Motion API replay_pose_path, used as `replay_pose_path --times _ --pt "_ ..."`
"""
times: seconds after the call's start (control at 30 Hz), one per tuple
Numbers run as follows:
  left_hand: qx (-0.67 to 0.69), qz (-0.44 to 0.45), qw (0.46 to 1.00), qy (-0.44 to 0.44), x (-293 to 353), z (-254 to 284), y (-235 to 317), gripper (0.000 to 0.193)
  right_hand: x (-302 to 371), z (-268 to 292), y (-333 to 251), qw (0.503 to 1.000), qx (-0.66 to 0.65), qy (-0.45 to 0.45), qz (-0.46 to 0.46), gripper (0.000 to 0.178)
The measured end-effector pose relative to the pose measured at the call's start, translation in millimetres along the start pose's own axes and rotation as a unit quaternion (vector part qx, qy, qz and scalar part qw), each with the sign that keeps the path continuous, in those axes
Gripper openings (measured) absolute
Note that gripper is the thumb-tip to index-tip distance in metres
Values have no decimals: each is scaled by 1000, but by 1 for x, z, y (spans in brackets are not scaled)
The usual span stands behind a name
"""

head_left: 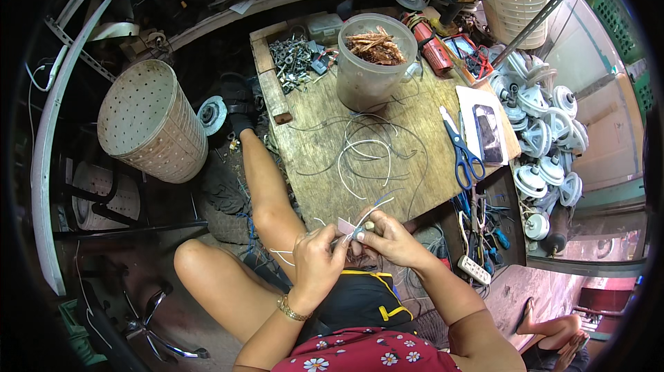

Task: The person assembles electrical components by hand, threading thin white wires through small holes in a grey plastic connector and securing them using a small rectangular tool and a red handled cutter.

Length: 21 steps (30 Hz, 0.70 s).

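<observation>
Workshop: dim and crowded at the back, brighter at right, ringed by metal shelving and stacked bins.
Wooden tabletop [311,157]: scuffed, stained and grainy, with a raised timber strip at the left edge; liable to shed small pieces over the bare near edge if brushed by a forearm.
Perforated basket [187,137]: beyond the left edge, tapered, grubby cream plastic dotted with round holes.
White wheels [553,130]: heaped beyond the right edge, smooth, round and spoked; apt to slide if nudged low in the pile.
Plastic tub [356,88]: near the far edge, cloudy and cylindrical, topped with rough, coppery strips [377,47]; likely to scatter them if knocked over.
Left hand [319,256]: fingers closed in a pinch on the small wired part [357,232].
Right hand [392,239]: thumb and fingers gripping the same piece from the other side.
Scissors [464,157]: blue-handled, close to the right edge, easily bumped by a reaching arm.
Loose wires [389,164]: thin, springy loops toward the near edge, prone to snagging on held leads.
Small wired part: just off the near edge, above the lap; pale tab, whitish leads, finer build hidden by fingers; at risk of torn leads from a hard tug, or a drop from a slackened pinch.
</observation>
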<state>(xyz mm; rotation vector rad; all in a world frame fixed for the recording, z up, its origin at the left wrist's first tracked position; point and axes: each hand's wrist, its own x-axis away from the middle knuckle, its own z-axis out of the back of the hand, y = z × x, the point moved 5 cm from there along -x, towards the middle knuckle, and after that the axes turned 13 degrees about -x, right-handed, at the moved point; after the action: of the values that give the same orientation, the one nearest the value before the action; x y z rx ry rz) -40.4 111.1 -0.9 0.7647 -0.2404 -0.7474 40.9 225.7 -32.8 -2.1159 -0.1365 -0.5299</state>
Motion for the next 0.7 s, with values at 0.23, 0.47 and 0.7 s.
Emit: replay_pose_path --times 0.23,0.47,0.7 --pt "28 -2 1000 0 2 1 1 6 0 1 3 999 -25 -19 -7 14" --pt "49 5 999 -5 8 1 -2 6 1 8 2 999 -49 14 -14 17" --pt "34 18 999 -10 11 5 0 9 -2 22 4 998 -57 30 0 14"
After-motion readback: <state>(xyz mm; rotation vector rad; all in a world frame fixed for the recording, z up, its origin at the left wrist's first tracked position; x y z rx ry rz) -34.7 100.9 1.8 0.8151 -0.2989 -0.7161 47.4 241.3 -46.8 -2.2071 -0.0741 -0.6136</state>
